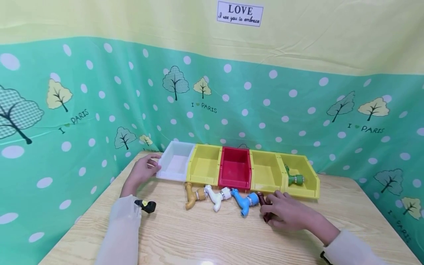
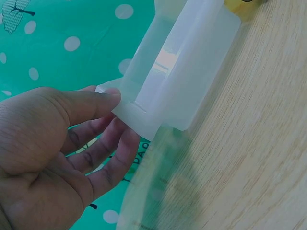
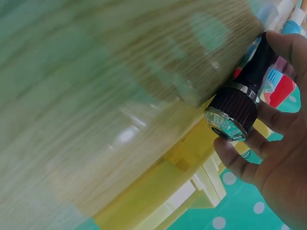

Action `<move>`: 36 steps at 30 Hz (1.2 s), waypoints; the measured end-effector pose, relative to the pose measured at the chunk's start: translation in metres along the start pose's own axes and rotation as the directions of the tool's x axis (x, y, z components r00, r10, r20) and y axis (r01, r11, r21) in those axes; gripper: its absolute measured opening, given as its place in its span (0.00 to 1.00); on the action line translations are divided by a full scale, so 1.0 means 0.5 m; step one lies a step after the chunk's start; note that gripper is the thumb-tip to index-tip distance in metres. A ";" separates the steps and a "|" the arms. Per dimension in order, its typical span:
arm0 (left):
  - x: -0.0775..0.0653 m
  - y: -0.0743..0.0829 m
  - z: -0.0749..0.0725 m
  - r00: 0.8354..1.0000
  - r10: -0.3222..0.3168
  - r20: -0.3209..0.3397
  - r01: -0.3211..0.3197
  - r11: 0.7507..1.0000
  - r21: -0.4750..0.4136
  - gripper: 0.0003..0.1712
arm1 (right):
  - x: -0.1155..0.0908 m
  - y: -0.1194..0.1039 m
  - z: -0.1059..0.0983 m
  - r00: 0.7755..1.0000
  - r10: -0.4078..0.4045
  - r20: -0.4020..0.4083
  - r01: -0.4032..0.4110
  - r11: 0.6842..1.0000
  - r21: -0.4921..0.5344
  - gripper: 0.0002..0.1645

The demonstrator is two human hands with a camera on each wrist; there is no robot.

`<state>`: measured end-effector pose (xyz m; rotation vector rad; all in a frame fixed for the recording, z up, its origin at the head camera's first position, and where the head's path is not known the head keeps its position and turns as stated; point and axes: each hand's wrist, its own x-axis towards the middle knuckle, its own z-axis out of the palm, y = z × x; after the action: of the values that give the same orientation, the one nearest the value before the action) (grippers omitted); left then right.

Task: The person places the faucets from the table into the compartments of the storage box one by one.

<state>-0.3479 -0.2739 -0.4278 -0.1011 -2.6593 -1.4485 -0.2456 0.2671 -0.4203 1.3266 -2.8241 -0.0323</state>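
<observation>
My left hand (image 1: 142, 170) holds the left wall of the white bin (image 1: 175, 163). In the left wrist view, the thumb of that hand (image 2: 53, 158) presses on the edge of the bin (image 2: 177, 86), with the fingers against its outside. On the right, my right hand (image 1: 288, 211) grips a dark maroon tap (image 1: 261, 199) in front of the yellow bins. In the right wrist view this tap (image 3: 235, 105) lies between the thumb and fingers, its ribbed knob showing. The blue tap (image 1: 244, 201), white tap (image 1: 216, 197) and tan tap (image 1: 191, 195) lie in a row left of it.
Joined to the white bin are a yellow bin (image 1: 203, 167), a red bin (image 1: 235, 171) and two more yellow bins. A green tap (image 1: 294, 179) lies in the rightmost yellow bin (image 1: 309, 175). Patterned cloth (image 1: 271, 95) hangs behind the wooden table (image 1: 198, 235).
</observation>
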 end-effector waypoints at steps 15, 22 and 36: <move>0.003 0.001 0.002 1.000 -0.005 0.003 0.005 1.000 0.014 0.25 | -0.008 -0.006 -0.005 1.000 0.012 0.005 -0.011 1.000 -0.007 0.14; 0.003 0.001 0.000 1.000 -0.004 -0.001 0.004 1.000 0.015 0.25 | -0.019 -0.016 -0.018 1.000 0.019 -0.002 -0.019 1.000 -0.009 0.13; 0.005 -0.008 0.000 1.000 -0.005 -0.004 0.005 1.000 0.010 0.25 | -0.018 0.000 -0.056 0.995 -0.006 -0.098 -0.004 0.995 -0.100 0.14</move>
<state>-0.3507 -0.2761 -0.4307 -0.0907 -2.6656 -1.4348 -0.2390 0.2738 -0.3926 1.2726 -2.7016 -0.1047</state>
